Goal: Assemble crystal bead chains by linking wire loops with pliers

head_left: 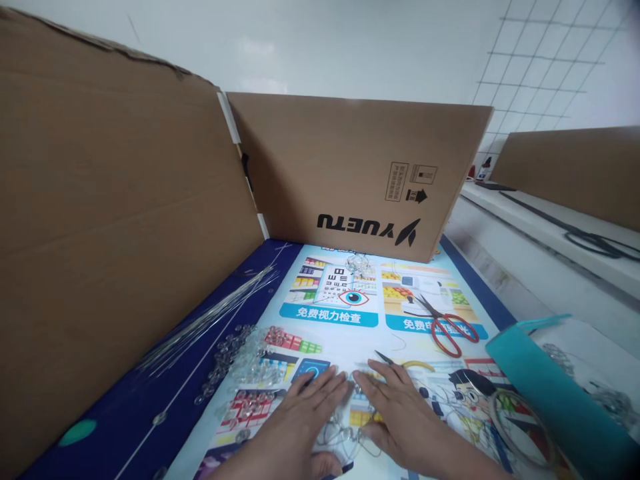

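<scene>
- Presently left hand (pixel 303 417) and right hand (pixel 400 413) lie palm-down, slightly apart, gripping nothing visible.
- Wire loops (pixel 345 433) rest between them, probably for either's reach.
- Clear beads (pixel 260 363) sit left, likely heaped to stay together.

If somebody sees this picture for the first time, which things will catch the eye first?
Probably the cardboard panel at the back, with its large upside-down YUETU print. Next, perhaps, the red-handled scissors lying beyond the right hand, and the many clear beads spread to the left of the left hand.
</scene>
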The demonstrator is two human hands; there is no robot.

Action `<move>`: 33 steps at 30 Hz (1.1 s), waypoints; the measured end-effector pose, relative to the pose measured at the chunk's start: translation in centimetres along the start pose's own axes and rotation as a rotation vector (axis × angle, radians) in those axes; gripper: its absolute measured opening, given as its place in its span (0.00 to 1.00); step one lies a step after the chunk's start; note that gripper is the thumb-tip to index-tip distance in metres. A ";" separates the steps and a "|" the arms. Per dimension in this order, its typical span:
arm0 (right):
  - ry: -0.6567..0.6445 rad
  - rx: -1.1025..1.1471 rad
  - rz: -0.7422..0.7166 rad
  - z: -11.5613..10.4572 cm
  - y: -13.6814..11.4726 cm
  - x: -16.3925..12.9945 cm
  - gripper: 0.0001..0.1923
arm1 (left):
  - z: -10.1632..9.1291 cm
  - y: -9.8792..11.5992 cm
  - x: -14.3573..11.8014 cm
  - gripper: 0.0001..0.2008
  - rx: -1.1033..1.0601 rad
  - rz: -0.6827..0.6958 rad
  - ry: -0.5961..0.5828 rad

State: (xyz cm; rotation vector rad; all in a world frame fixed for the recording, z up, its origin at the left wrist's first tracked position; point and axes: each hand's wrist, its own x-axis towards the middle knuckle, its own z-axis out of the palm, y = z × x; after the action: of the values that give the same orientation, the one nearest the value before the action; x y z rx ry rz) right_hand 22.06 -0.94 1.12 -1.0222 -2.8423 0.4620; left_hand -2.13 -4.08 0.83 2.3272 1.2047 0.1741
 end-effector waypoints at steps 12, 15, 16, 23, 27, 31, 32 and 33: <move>0.428 -0.052 -0.026 0.8 1.4 -0.7 0.26 | 0.2 -1.6 -0.5 0.15 -0.295 -0.117 0.809; 0.491 -0.049 -0.045 1.0 1.6 -0.7 0.23 | 0.0 -1.4 -0.6 0.12 -0.330 -0.120 0.882; 0.508 -0.049 -0.049 1.1 1.7 -0.7 0.22 | -0.1 -1.3 -0.7 0.12 -0.334 -0.120 0.899; 0.609 -0.067 -0.021 1.3 2.5 -0.8 0.22 | -0.3 -1.1 -1.0 0.08 -0.328 -0.106 0.990; 0.625 -0.072 0.012 1.4 3.2 -1.0 0.21 | -0.3 -1.1 -1.0 0.08 -0.288 -0.069 0.995; 0.595 -0.089 0.062 1.3 3.7 -1.2 0.20 | -0.1 -1.0 -1.0 0.13 -0.150 0.076 0.945; 0.581 -0.094 0.080 1.3 3.8 -1.2 0.20 | 0.0 -0.9 -0.9 0.15 -0.091 0.127 0.904; 0.562 -0.096 0.099 1.3 3.8 -1.2 0.19 | 0.2 -0.9 -0.8 0.17 -0.026 0.181 0.854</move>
State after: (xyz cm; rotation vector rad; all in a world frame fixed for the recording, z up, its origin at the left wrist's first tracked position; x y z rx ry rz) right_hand 25.08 0.79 -1.23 -1.1008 -2.3370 0.0274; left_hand -3.20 -4.40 0.30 2.3883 1.3121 1.3386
